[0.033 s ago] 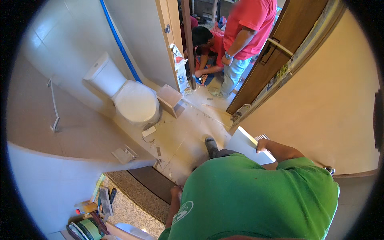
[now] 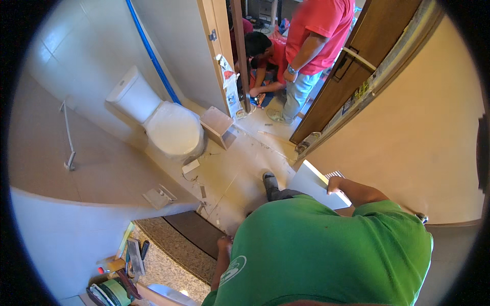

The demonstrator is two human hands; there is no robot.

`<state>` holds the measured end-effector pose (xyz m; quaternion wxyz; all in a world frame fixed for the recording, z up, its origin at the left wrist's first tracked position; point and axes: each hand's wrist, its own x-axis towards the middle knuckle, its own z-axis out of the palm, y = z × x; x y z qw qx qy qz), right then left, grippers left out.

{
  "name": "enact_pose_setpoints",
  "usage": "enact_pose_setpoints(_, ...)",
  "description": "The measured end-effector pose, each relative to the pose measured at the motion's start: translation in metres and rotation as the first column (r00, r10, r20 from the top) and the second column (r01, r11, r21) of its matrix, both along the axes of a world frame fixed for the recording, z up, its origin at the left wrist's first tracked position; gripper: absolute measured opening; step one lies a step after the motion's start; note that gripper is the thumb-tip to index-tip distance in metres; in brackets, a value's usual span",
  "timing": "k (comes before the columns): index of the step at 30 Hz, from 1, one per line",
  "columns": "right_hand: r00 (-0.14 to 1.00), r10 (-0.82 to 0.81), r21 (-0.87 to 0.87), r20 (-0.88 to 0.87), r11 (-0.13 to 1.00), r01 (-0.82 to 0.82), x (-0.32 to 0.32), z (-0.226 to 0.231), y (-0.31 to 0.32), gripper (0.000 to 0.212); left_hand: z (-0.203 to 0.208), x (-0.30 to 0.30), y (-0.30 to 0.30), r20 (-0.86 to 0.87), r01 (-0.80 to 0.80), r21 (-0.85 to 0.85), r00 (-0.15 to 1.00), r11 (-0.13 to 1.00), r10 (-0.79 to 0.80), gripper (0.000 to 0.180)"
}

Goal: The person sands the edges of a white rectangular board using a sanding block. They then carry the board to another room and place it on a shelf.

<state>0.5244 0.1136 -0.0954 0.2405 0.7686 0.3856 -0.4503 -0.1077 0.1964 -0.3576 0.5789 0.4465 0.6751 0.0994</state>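
My right hand [image 2: 335,184] is closed on the upper edge of a flat white panel [image 2: 312,185], which stands tilted beside my green-sleeved arm. A small striped grille-like piece [image 2: 334,174] shows just behind that hand. My left hand [image 2: 224,243] is low beside the dark front [image 2: 194,230] of the granite counter [image 2: 168,255]. My torso partly covers its fingers, and what they touch, if anything, is hidden. Part of the panel's lower side is also behind my body.
A white toilet [image 2: 174,128] and a small box-like wooden piece [image 2: 217,123] stand ahead left. Scraps lie on the tiled floor [image 2: 229,178]. Tools, including a trowel [image 2: 136,257], crowd the counter. Beyond the open wooden door [image 2: 352,66], one person stands [image 2: 314,48] and another crouches [image 2: 275,58].
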Motion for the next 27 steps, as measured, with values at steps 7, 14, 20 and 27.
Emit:
enact_pose_setpoints(7, 0.971, -0.215, 0.001, -0.101, 0.976, 0.216, 0.029, -0.007, 0.065, 0.047, 0.045, 0.003, 0.060, -0.802, 0.920, 0.037, 0.260, 0.390, -0.537, 0.041)
enact_pose_setpoints(14, 0.968, -0.206, 0.012, -0.145, 0.978, 0.210, 0.065, -0.034, 0.098, 0.036, 0.052, 0.043, 0.111, -0.619, 0.827, 0.117, 0.493, 0.550, -0.611, 0.039)
enact_pose_setpoints(20, 0.976, -0.177, 0.178, -0.123, 0.964, 0.197, 0.078, -0.033, 0.120, 0.040, 0.049, 0.127, 0.185, -0.222, 0.436, -0.067, 0.870, 0.897, -0.440, 0.057)
enact_pose_setpoints(27, 0.953, -0.292, 0.213, -0.076, 0.929, 0.301, 0.085, -0.034, 0.143, 0.044, 0.139, 0.316, 0.368, 0.485, -0.123, -0.480, 0.788, 0.869, 0.380, 0.077)
